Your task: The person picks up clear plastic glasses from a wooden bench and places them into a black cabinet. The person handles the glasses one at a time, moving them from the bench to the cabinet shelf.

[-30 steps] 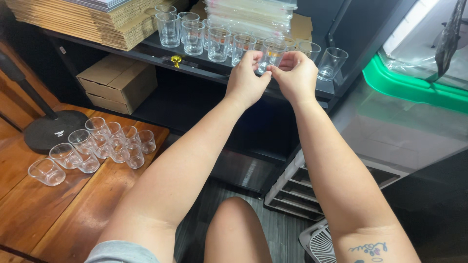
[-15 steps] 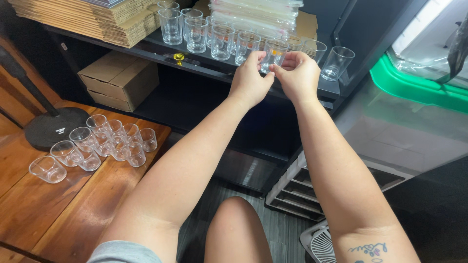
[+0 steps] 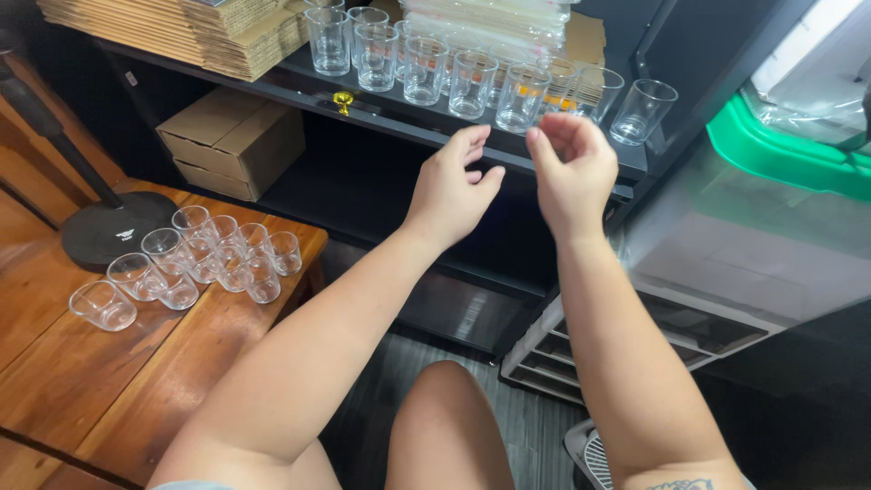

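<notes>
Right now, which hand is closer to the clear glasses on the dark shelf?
The right hand, probably. Its raised fingers sit just below the nearest glass on the shelf. The left hand hangs lower. Both hold nothing.

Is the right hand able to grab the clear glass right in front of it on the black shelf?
Probably yes. The right hand hangs empty and open just before the shelf edge, and the clear glass stands upright in the front row right above its fingertips. Nothing lies between them, though other glasses crowd close beside it.
</notes>
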